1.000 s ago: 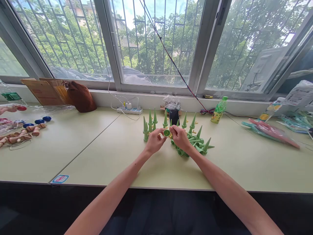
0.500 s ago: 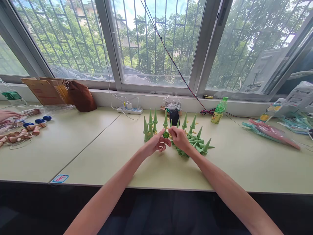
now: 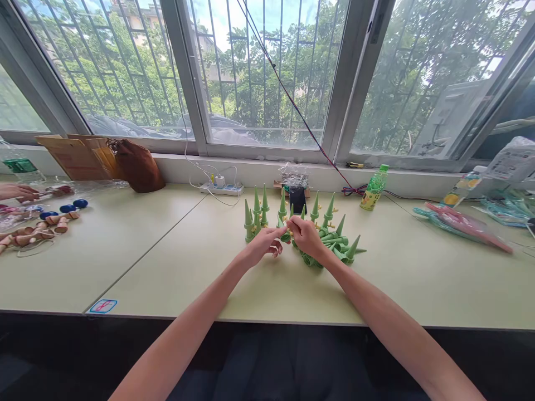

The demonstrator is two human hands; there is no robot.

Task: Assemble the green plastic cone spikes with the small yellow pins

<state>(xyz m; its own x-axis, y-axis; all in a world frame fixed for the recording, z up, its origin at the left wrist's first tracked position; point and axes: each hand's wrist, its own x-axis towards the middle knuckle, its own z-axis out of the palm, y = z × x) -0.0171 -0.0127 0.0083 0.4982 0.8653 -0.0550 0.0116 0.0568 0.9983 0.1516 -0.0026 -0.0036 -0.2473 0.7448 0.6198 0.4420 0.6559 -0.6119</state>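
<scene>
At the middle of a pale desk (image 3: 179, 267), a green cone (image 3: 285, 237) is held up between a person's two hands, partly hidden by them. The left hand (image 3: 264, 243) has its fingers loosely spread, their tips against the cone; the right hand (image 3: 307, 235) has its fingers curled closed, apparently gripping the cone by a part they cover. Its wide, open end faces the person and somewhat downward; its long axis seems to run away and upward. Behind, upright cones (image 3: 264, 206), some with yellow fittings (image 3: 332, 226) near them, look finished; the heap of loose cones (image 3: 334, 239) beside the right hand seems left to do.
</scene>
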